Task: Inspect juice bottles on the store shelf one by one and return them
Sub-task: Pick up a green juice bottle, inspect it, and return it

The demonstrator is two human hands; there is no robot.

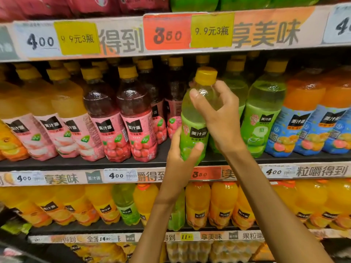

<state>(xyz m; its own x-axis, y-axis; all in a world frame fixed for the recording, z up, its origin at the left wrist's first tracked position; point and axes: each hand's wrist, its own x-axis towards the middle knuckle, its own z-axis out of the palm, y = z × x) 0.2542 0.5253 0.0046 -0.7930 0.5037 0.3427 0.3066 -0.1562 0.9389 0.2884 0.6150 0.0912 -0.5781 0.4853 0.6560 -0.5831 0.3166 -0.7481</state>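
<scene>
The left hand [179, 158] grips the base of a green juice bottle [193, 130] held upright before the shelf [76, 165], red-juice bottles [121, 118] left of it, while the right hand [221, 118] curls around its shoulder, under the yellow cap [206, 75].

Green-labelled bottle [193, 130], yellow cap [206, 75]

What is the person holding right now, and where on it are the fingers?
A green juice bottle. The left hand grips its lower labelled body; the right hand grips its clear shoulder just under the yellow cap.
</scene>
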